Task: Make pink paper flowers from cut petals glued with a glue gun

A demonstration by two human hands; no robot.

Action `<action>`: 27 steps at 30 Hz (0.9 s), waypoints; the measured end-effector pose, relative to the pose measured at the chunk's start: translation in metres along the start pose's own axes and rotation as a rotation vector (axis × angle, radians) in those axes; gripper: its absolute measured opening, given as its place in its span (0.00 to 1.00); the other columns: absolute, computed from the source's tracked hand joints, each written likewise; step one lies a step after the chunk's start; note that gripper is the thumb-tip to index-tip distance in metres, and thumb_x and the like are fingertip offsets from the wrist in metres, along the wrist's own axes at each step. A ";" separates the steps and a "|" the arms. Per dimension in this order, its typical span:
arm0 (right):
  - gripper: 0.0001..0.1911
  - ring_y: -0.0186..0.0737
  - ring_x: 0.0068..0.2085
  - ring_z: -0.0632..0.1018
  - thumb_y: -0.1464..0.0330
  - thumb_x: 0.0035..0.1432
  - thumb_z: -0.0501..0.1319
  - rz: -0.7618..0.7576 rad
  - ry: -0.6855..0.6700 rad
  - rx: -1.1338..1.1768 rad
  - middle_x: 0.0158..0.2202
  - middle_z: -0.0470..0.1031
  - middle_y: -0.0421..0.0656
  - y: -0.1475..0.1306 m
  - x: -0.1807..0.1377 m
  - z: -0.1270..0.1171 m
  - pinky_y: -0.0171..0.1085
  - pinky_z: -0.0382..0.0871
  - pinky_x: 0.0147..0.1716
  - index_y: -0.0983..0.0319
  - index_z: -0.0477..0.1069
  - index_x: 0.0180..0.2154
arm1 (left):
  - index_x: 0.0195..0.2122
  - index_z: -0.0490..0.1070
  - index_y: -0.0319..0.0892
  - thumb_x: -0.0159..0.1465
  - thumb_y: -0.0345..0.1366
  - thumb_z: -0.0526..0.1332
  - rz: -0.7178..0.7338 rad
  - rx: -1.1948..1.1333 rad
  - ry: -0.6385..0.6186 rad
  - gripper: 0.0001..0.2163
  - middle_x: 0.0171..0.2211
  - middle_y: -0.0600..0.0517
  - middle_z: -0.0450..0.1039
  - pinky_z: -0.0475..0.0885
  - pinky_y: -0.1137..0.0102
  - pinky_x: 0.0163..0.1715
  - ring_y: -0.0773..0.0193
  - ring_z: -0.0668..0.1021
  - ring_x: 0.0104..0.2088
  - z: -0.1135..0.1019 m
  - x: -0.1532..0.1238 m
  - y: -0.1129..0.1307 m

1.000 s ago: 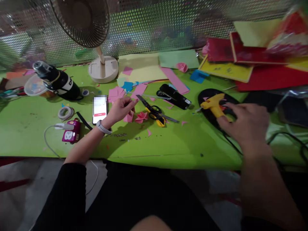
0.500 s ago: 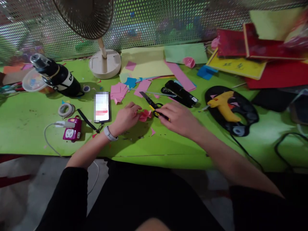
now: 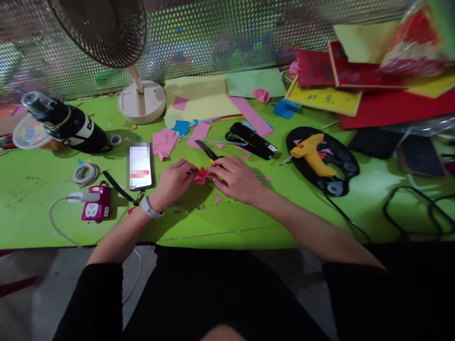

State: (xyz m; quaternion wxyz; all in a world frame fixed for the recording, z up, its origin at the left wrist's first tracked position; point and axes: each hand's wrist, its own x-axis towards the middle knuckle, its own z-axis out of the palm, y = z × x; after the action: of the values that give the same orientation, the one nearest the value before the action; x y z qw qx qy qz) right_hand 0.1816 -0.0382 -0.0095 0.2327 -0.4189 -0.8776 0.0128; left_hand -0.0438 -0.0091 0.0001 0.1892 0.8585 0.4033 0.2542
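My left hand [image 3: 175, 181] and my right hand [image 3: 235, 178] meet over a small folded pink paper flower [image 3: 203, 175] on the green table [image 3: 249, 213]. The fingers of both hands are curled and pinch the flower from either side. Black and yellow scissors [image 3: 208, 152] lie just behind my right hand, partly hidden by it. A yellow glue gun [image 3: 313, 154] rests on a black tray [image 3: 341, 166] to the right, apart from both hands.
A phone [image 3: 140, 166] lies left of my left hand, with a pink charger [image 3: 92, 208], tape roll [image 3: 85, 173] and black bottle [image 3: 71, 124] further left. A fan [image 3: 142, 100], black stapler [image 3: 252, 140], pink squares [image 3: 163, 142] and paper sheets sit behind. Cables [image 3: 408, 213] loop at right.
My right hand left the glue gun and swept left to the flower. My left hand lowered onto the flower. Both hands now pinch it.
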 end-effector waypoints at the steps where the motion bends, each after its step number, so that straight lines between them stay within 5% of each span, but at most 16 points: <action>1: 0.13 0.50 0.45 0.75 0.72 0.64 0.58 -0.001 0.006 0.002 0.45 0.76 0.53 0.001 -0.002 0.002 0.51 0.73 0.44 0.67 0.76 0.48 | 0.39 0.75 0.39 0.66 0.31 0.59 0.000 -0.011 0.003 0.06 0.36 0.47 0.77 0.72 0.70 0.34 0.64 0.77 0.35 0.001 0.000 -0.001; 7: 0.12 0.51 0.47 0.75 0.72 0.64 0.58 0.032 0.049 0.023 0.47 0.76 0.52 0.006 -0.007 0.004 0.53 0.71 0.46 0.64 0.77 0.47 | 0.39 0.75 0.39 0.66 0.33 0.59 -0.044 -0.023 0.034 0.06 0.36 0.46 0.76 0.72 0.69 0.33 0.64 0.77 0.34 0.000 -0.001 -0.001; 20: 0.10 0.48 0.42 0.76 0.68 0.64 0.57 0.162 0.153 0.034 0.38 0.76 0.48 0.021 -0.008 -0.015 0.50 0.73 0.44 0.60 0.77 0.41 | 0.39 0.76 0.41 0.63 0.41 0.62 0.026 0.109 -0.098 0.10 0.36 0.45 0.74 0.69 0.66 0.34 0.61 0.75 0.34 -0.005 -0.004 0.004; 27: 0.11 0.50 0.45 0.75 0.68 0.64 0.58 0.124 0.081 0.074 0.42 0.76 0.49 0.017 -0.007 -0.012 0.53 0.71 0.47 0.59 0.77 0.44 | 0.36 0.76 0.39 0.65 0.32 0.59 -0.038 0.058 -0.053 0.06 0.35 0.46 0.75 0.68 0.68 0.32 0.63 0.75 0.33 -0.001 -0.003 -0.001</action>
State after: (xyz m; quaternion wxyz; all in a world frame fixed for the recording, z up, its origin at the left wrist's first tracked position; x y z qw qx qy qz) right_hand 0.2030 -0.0343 -0.0054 0.2821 -0.4636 -0.8389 0.0427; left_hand -0.0467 -0.0105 -0.0005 0.1795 0.8621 0.4218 0.2161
